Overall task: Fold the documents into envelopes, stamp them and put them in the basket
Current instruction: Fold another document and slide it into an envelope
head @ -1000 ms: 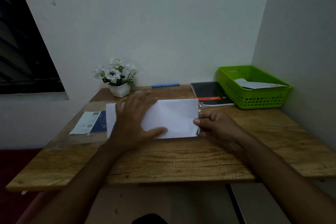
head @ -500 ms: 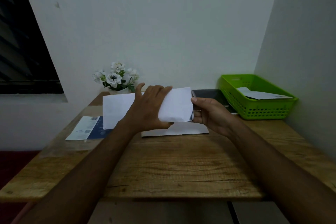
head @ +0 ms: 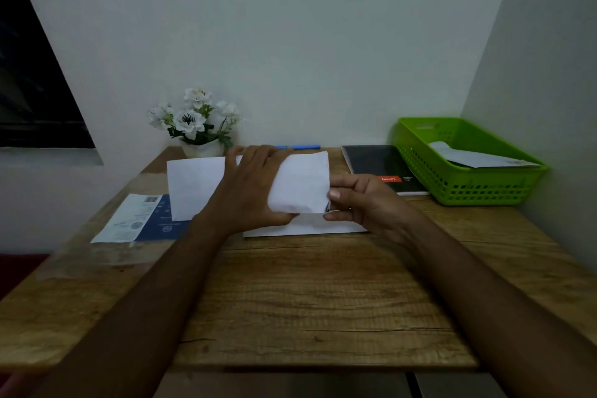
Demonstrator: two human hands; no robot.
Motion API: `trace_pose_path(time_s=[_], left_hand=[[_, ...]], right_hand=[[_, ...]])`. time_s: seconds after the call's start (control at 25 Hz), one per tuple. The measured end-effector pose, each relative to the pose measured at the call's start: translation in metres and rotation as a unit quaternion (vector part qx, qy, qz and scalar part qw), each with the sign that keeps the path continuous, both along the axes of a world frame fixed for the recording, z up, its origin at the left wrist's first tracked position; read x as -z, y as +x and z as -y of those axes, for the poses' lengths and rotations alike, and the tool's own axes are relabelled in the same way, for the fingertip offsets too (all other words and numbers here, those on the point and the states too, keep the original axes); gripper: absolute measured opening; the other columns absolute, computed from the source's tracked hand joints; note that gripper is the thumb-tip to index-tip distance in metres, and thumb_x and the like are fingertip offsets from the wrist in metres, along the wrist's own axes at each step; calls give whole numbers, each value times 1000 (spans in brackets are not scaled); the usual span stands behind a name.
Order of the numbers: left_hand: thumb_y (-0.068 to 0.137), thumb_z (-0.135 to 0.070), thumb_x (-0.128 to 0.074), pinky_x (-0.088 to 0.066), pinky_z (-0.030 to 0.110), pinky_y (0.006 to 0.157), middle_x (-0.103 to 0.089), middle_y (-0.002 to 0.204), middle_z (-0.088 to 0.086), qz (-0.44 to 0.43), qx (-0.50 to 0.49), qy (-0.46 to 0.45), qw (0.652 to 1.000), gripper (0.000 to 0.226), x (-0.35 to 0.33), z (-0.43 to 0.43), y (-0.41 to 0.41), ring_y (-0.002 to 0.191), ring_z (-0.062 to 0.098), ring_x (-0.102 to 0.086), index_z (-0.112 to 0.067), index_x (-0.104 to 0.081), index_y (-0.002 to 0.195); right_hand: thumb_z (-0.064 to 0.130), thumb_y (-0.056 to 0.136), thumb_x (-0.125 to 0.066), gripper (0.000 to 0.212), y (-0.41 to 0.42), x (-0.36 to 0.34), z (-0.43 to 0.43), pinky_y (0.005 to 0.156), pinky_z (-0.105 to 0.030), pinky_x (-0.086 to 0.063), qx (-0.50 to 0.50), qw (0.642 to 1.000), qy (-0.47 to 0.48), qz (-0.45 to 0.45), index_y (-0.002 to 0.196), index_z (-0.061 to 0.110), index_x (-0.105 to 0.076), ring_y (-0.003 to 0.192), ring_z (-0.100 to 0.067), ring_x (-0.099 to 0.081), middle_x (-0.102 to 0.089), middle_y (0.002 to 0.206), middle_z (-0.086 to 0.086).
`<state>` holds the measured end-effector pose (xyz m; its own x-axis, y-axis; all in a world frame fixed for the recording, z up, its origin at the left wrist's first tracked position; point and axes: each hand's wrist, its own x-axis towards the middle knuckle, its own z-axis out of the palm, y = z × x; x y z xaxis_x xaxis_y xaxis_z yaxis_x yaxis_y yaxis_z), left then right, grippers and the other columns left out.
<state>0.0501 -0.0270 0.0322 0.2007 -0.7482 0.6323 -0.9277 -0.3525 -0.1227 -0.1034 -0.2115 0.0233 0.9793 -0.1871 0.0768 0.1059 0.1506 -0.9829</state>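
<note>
White paper (head: 300,184) is spanning your hands: your left hand (head: 248,191) is gripping its middle, your right hand (head: 365,200) is pinching its right edge.

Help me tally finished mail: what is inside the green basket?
White paper, apparently an envelope, lies in the green basket, with its top edge showing above the rim. Anything beneath it, and the basket's floor, is hidden by the paper and the near wall.

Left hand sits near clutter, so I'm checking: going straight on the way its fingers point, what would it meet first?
Probably the blue pen by the wall; the left hand holds the white paper raised, so it might pass above it.
</note>
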Motion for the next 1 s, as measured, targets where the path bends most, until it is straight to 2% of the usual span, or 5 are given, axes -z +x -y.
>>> trace_pose_path(time_s=[0.12, 0.28, 0.52, 0.72, 1.0], left_hand=[[60, -74, -55, -22, 48, 103, -48, 125, 4, -1, -10, 1, 1000, 98, -1, -3, 1, 116, 20, -43, -18, -36, 139], [60, -74, -56, -21, 50, 104, -46, 127, 6, 1, -17, 17, 1000, 99, -1, -4, -2, 118, 22, -41, -18, -34, 139], [61, -72, -55, -21, 49, 103, -42, 133, 9, 30, -20, 36, 999, 105, 1, -1, -10, 120, 25, -38, -16, -27, 144], [60, -71, -59, -23, 49, 103, -42, 133, 9, 27, -4, 24, 999, 106, 1, 2, -16, 120, 25, -37, -17, -25, 145], [59, -67, -59, -25, 46, 99, -43, 128, 9, 19, 4, -8, 1000, 104, 0, 2, -20, 116, 22, -36, -17, -25, 144]], right_hand=[[11, 80, -68, 32, 0, 1, 0, 68, -27, -59, 10, 1000, 4, 4, 111, 11, -73, 82, -17, -71, -73, 105, -15], [27, 79, -71, 29, -3, 0, -7, 66, -29, -59, 29, 1000, 7, 4, 103, 12, -76, 77, -18, -72, -75, 95, -12], [22, 82, -75, 12, -2, 5, -11, 65, -27, -56, 137, 988, -76, -19, 89, 14, -78, 71, -15, -69, -75, 88, -7], [30, 75, -78, 17, -2, 5, -11, 67, -29, -59, 159, 980, -116, -13, 82, 14, -78, 75, -21, -69, -76, 88, -8], [38, 73, -73, 28, -3, 4, -13, 62, -26, -56, 110, 994, -8, -7, 89, 15, -77, 79, -17, -72, -76, 95, -9]])
